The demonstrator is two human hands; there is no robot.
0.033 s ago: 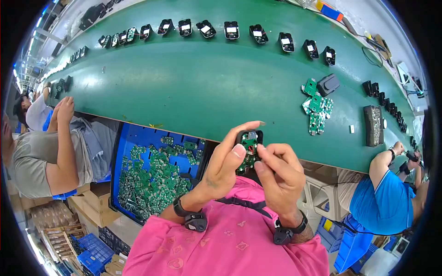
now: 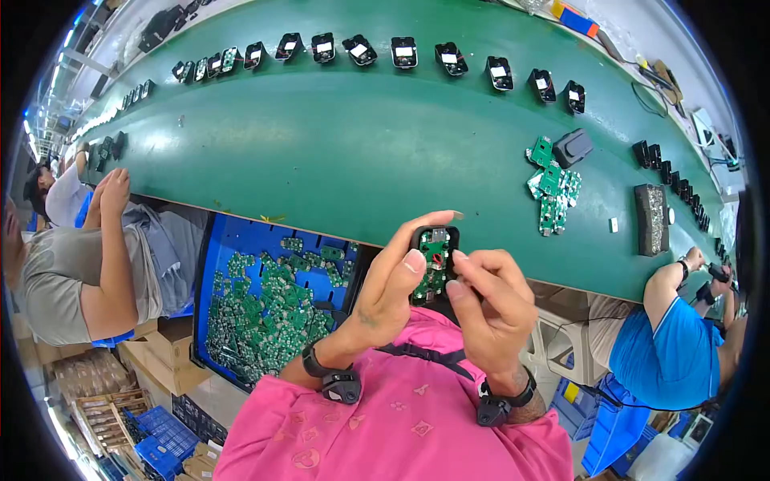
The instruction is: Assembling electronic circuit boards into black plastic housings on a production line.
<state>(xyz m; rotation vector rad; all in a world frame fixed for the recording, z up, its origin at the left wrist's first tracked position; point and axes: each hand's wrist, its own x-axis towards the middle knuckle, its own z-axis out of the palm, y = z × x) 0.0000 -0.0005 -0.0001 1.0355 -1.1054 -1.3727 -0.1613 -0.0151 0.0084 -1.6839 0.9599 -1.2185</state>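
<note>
My left hand (image 2: 389,284) is wrapped round a small black plastic casing (image 2: 455,238) just in front of the bench edge. Inside the casing sits a green circuit board (image 2: 434,268), face up, with a silver connector at its top and a bit of red wire near the middle. At the casing's right side is my right hand (image 2: 497,309), its index finger and thumb bent against the edge. Whether something tiny lies between those fingertips is hidden.
On the green bench (image 2: 345,152), a row of open black casings (image 2: 403,53) runs along the back. Loose green boards (image 2: 550,180) and a dark casing (image 2: 573,147) lie at right, near a foam block (image 2: 650,219). A blue bin (image 2: 273,309) holds many boards at left. People sit on both sides.
My right hand has shifted slightly to the right along the casing's edge, so more of the board and the red wire shows. My left hand keeps its hold nearly unmoved.
</note>
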